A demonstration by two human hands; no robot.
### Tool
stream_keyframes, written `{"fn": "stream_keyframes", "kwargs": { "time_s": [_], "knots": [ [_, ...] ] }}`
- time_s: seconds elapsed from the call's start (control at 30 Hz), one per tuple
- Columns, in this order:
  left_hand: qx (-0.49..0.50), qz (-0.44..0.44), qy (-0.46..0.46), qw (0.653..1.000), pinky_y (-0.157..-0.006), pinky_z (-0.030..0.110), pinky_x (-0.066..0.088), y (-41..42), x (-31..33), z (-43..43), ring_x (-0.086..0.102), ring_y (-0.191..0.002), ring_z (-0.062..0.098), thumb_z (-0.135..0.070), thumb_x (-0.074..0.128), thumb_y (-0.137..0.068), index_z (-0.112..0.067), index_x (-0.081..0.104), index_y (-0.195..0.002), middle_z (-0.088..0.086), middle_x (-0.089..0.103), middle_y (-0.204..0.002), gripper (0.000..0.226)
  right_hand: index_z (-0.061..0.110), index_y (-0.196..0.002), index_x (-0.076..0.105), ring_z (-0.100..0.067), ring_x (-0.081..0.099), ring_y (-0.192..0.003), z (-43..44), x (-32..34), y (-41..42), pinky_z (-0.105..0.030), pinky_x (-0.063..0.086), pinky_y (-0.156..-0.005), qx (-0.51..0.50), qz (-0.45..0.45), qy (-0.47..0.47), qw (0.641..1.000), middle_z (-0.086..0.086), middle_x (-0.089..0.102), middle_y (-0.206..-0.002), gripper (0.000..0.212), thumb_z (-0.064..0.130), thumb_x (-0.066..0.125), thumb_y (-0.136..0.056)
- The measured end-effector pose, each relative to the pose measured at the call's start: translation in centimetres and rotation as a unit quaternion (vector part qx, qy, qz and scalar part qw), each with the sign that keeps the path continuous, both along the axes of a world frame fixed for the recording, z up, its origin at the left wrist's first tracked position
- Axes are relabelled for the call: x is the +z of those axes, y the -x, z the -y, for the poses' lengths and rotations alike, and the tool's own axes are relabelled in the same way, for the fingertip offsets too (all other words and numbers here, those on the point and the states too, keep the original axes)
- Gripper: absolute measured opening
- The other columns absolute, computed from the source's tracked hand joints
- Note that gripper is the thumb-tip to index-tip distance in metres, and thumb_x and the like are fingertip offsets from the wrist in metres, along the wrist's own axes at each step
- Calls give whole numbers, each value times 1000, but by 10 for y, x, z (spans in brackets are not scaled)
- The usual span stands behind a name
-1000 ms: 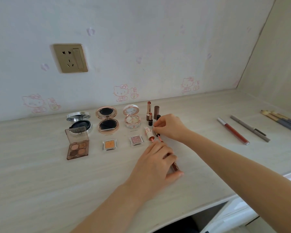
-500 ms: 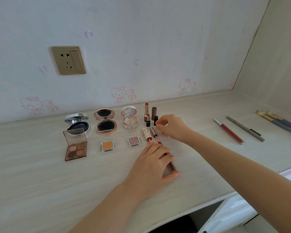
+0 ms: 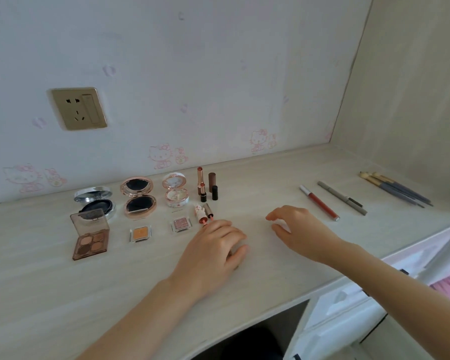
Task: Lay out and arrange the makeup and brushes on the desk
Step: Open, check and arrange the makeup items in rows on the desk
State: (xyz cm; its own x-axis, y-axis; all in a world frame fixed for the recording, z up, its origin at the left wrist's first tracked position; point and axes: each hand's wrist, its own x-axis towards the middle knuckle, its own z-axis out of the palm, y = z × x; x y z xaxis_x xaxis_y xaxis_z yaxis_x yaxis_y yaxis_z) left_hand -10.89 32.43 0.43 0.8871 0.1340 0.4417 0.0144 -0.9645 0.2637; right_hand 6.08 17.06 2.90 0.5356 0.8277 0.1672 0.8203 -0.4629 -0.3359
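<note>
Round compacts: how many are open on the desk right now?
3, all in the back row: silver compact at left, rose-gold compact in the middle, floral white compact at right. None seems hidden.

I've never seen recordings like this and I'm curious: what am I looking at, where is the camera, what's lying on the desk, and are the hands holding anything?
There is no machine here. A person wears one wide-angle camera on the head, and it looks down at their own two bare hands. On the desk are three open round compacts, an eyeshadow palette, two small single eyeshadows and upright lipsticks. To the right lie a slim red tube, a grey pencil and brushes. The left hand rests on the desk with its fingers curled; whether anything lies under it cannot be told. The right hand hovers, loosely curled, with nothing visible in it.
</note>
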Motion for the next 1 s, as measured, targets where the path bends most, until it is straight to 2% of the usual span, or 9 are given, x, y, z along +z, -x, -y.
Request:
{"fn": "stream_keyframes", "kwargs": {
  "time_s": [0.1, 0.2, 0.33, 0.53, 0.67, 0.8, 1.0],
  "knots": [
    [-2, -16, 9, 1000, -101, 30, 39, -20, 6, 6, 44, -123, 7, -50, 31, -91, -23, 67, -114, -15, 65, -113, 50, 25, -123, 58, -12, 56, -107, 27, -1, -6, -31, 49, -91, -19, 26, 9, 999, 7, 58, -121, 29, 27, 46, -97],
    [-19, -31, 26, 999, -97, 19, 35, -49, 13, 18, 43, -122, 5, -32, 47, -96, -21, 66, -118, -12, 63, -116, 31, 24, -120, 60, -12, 56, -109, 52, -1, -16, -33, 50, -91, -44, 49, -13, 998, 7, 60, -120, 27, 26, 49, -96],
    [-37, -58, 60, 996, -100, 30, 39, -96, 14, 36, 44, -122, 10, -24, 50, -95, -19, 64, -119, -6, 62, -119, 28, 20, -115, 64, -11, 58, -102, 77, -4, -30, -25, 51, -86, -81, 74, -37, 993, 4, 64, -110, 24, 22, 51, -95],
    [-29, -104, 55, 993, -103, 35, 37, -163, 12, 61, 41, -126, 21, -23, 50, -93, -13, 56, -127, 4, 55, -130, 36, 17, -111, 65, -14, 55, -97, 100, -15, -55, -24, 48, -77, -141, 71, -69, 985, 2, 62, -106, 22, 18, 51, -94],
    [7, -118, 73, 990, -107, 37, 34, -201, 11, 58, 34, -132, 25, -26, 49, -93, -12, 45, -136, 9, 47, -138, 45, 17, -114, 63, -16, 55, -98, 99, -20, -72, -29, 49, -80, -168, 43, -72, 982, 1, 61, -108, 24, 20, 49, -94],
    [57, -130, 133, 981, -109, 35, 32, -231, 16, 47, 32, -137, 28, -33, 49, -95, -7, 36, -142, 14, 43, -145, 55, 20, -120, 58, -15, 54, -104, 90, -20, -83, -34, 51, -84, -182, 30, -59, 981, 4, 60, -111, 30, 32, 49, -94],
    [44, -170, 152, 973, -113, 36, 25, -250, 11, 54, 25, -141, 30, -30, 43, -98, -13, 28, -147, 14, 41, -145, 55, 21, -112, 61, -16, 48, -104, 84, -23, -90, -28, 46, -81, -180, 53, -31, 982, 3, 56, -110, 25, 32, 45, -96]
  ]
}}
